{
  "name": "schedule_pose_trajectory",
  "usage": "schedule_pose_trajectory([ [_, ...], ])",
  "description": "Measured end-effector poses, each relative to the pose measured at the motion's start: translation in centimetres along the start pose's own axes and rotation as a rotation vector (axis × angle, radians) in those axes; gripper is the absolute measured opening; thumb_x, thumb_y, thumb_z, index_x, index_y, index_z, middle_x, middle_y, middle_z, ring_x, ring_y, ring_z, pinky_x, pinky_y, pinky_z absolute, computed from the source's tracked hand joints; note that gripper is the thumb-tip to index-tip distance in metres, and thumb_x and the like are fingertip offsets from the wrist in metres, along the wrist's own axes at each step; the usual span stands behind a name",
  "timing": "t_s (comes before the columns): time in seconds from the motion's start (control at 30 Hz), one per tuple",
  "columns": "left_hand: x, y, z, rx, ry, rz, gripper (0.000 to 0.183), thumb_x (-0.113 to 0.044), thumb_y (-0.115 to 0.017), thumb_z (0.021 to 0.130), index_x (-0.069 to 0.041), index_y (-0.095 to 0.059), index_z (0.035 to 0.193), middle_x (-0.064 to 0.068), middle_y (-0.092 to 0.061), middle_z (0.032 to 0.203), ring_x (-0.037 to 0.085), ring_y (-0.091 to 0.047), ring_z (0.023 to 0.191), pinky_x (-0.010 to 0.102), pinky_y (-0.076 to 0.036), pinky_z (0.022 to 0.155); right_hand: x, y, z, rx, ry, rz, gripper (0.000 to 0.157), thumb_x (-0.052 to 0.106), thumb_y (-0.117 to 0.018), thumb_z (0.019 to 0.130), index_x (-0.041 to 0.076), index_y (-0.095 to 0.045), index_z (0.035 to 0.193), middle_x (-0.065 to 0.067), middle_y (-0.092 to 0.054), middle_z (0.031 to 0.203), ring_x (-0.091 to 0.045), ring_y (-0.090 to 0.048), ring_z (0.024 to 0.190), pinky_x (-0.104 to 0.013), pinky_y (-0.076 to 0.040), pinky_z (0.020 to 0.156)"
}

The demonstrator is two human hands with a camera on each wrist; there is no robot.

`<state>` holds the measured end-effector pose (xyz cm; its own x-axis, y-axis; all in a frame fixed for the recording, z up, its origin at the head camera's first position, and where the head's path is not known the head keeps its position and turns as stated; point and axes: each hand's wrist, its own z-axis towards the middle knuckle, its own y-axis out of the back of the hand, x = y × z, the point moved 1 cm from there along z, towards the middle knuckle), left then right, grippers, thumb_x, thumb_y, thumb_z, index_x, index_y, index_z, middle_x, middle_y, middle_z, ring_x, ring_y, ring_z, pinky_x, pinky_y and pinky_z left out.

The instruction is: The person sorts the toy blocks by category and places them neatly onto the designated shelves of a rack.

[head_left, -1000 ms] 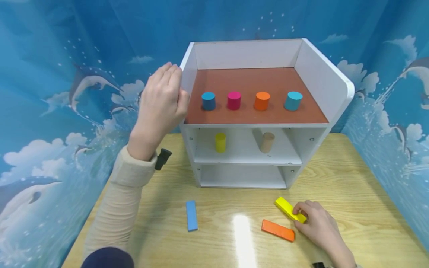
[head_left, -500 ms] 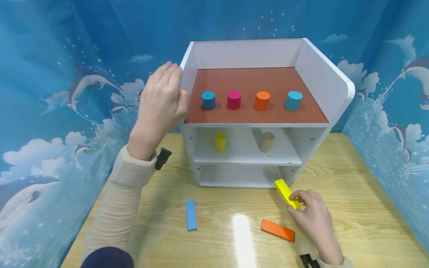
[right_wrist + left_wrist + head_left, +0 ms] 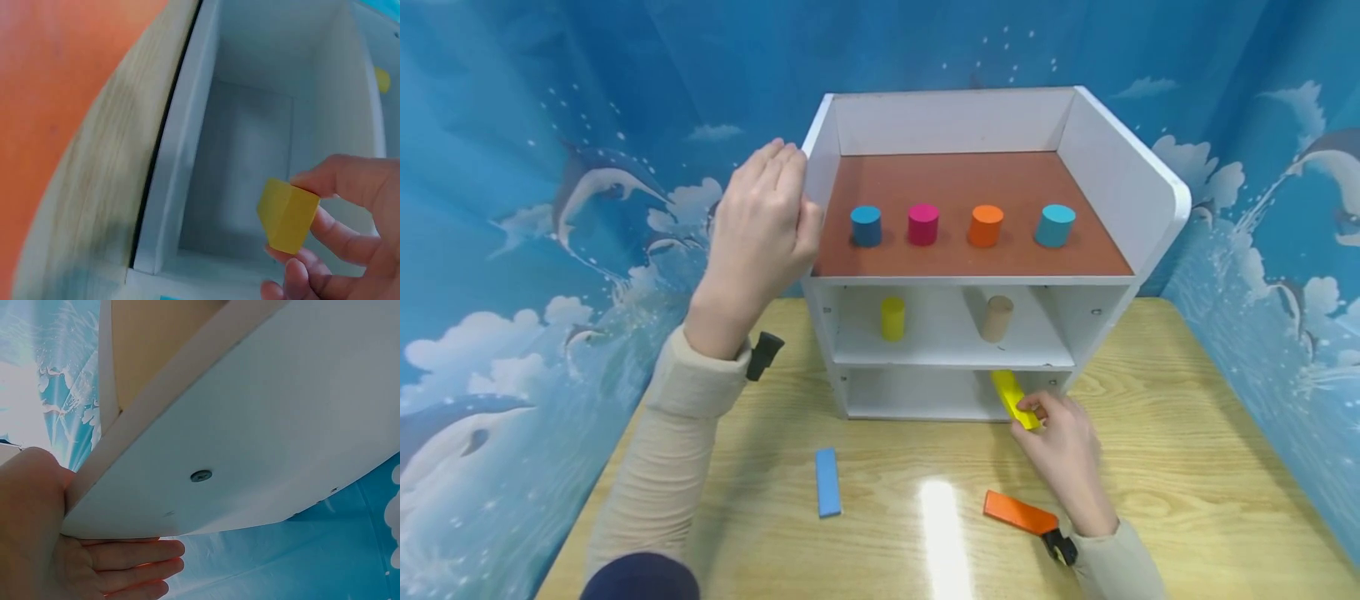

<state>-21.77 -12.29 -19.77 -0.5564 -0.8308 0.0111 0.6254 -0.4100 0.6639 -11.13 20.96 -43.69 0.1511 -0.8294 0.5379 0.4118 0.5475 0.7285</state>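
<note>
In the head view my left hand (image 3: 760,204) rests against the front corner of the left side wall of a white shelf unit (image 3: 970,282). The left wrist view shows its fingers (image 3: 134,556) straight along the edge of that wall, with part of the thumb hidden behind it. My right hand (image 3: 1060,446) pinches one end of a yellow rectangular block (image 3: 1015,402) between thumb and fingers. The block's far end reaches into the right side of the bottom compartment (image 3: 234,169). Seen from the right wrist, it tilts over the opening, above the compartment floor.
A row of blue, pink, orange and turquoise cylinders (image 3: 985,227) stands on the brown top. The middle shelf bears a yellow cylinder (image 3: 892,319) and a wood-coloured one (image 3: 997,320). On the table lie a blue block (image 3: 828,483) and an orange block (image 3: 1018,512), beside the right wrist.
My right hand has lifted the yellow block off the table and carried it forward and left, up to the bottom compartment. My left hand stays at the side wall.
</note>
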Motion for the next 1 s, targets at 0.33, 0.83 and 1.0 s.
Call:
schedule_pose_trajectory([
  [0.33,0.1,0.0,-0.1,0.006,0.006,-0.003,0.047,-0.014,-0.038,0.098,0.013,-0.054,0.133,0.029,-0.056,0.134,0.040,-0.046,0.134,0.048,-0.031,0.116,0.6,-2.0,1.4,0.076,-0.074,-0.062,0.024,0.016,-0.078,0.073,0.004,-0.073,0.093,-0.015,-0.066,0.088,-0.027,-0.061,0.068,-0.031,-0.043,0.045],
  [0.83,-0.1,0.1,0.0,0.008,0.007,-0.016,0.047,-0.013,-0.038,0.098,0.013,-0.054,0.133,0.029,-0.056,0.135,0.039,-0.046,0.134,0.046,-0.030,0.116,1.0,-4.3,3.8,0.161,-0.144,-0.099,0.018,0.015,-0.068,0.076,0.001,-0.072,0.086,-0.010,-0.060,0.063,-0.021,-0.045,0.046,-0.031,-0.033,0.037],
  [1.0,0.0,0.0,0.0,0.001,0.005,-0.012,0.046,-0.013,-0.039,0.098,0.014,-0.054,0.132,0.029,-0.056,0.134,0.039,-0.047,0.133,0.047,-0.031,0.116,0.9,-5.1,4.7,0.140,-0.147,-0.100,0.015,0.013,-0.068,0.076,0.006,-0.056,0.078,-0.004,-0.043,0.052,-0.019,-0.039,0.043,-0.031,-0.029,0.036],
])
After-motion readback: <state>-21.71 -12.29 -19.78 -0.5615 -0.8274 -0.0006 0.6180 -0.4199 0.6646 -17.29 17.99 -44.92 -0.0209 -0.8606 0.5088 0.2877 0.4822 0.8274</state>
